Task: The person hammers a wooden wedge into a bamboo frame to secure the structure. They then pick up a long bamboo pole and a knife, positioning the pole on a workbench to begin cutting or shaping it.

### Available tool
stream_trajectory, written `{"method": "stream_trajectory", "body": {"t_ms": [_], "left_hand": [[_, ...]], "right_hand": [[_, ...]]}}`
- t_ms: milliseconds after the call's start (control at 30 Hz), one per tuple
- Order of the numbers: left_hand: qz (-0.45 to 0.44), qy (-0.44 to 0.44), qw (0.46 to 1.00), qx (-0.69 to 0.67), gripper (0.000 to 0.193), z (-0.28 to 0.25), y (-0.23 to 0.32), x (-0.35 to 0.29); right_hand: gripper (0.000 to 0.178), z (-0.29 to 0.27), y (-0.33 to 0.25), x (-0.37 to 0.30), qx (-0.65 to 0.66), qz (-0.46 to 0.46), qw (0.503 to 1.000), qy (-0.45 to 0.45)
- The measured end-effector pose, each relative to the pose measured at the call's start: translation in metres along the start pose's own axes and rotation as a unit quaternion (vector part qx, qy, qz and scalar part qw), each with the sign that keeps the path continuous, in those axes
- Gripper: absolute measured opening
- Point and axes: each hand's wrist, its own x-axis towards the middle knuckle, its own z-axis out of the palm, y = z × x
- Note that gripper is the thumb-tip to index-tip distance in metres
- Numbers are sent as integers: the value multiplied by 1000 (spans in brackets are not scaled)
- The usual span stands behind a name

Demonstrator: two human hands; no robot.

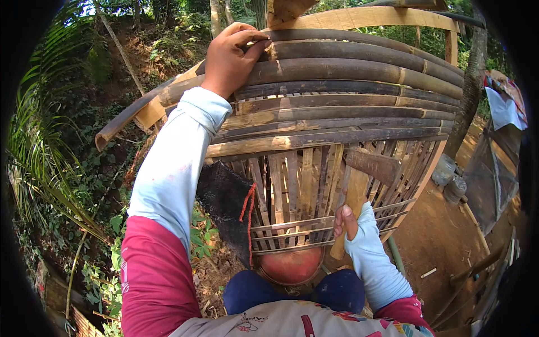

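My left hand (231,60) reaches far forward onto the upper bamboo strips (337,70) of a slatted structure. Its thumb and fingers are pinched together at a strip beside a wooden upright; whatever they hold is too small to make out. Lower and to the right, my right hand (347,222) wraps round the wooden handle of a hatchet (373,165). The hatchet's brown, rusty-looking head points up and right, over the upright bamboo slats (306,180). Long dark strips run across the structure above the hatchet, bowed in this view.
A red rounded thing (291,265) sits below the slats, close to my knees. Black mesh with an orange cord (247,208) hangs at the left. Curved wooden beams (359,18) edge the top. Plants cover the left slope; bare soil (429,247) and a tree trunk (470,95) lie right.
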Motion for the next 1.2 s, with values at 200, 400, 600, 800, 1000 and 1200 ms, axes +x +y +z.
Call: {"method": "stream_trajectory", "body": {"t_ms": [200, 400, 600, 800, 1000, 1200], "left_hand": [[35, 36, 998, 39, 15, 12, -16, 5], [67, 49, 989, 126, 15, 12, -16, 6], [24, 40, 995, 90, 15, 13, -19, 9], [29, 47, 993, 102, 13, 14, -24, 6], [43, 44, 989, 138, 14, 13, -22, 6], [58, 56, 986, 143, 12, 14, -24, 6]], "right_hand": [[44, 7, 17, -9, 6, 18, 1000, -18], [46, 10, 31, -39, 154, 138, 976, -65], [24, -2, 58, -67, 231, 198, 948, -90], [27, 7, 66, -95, 249, 264, 925, -112], [16, 11, 68, -112, 237, 185, 946, -121], [47, 6, 83, -132, 149, 230, 928, -252]]}}
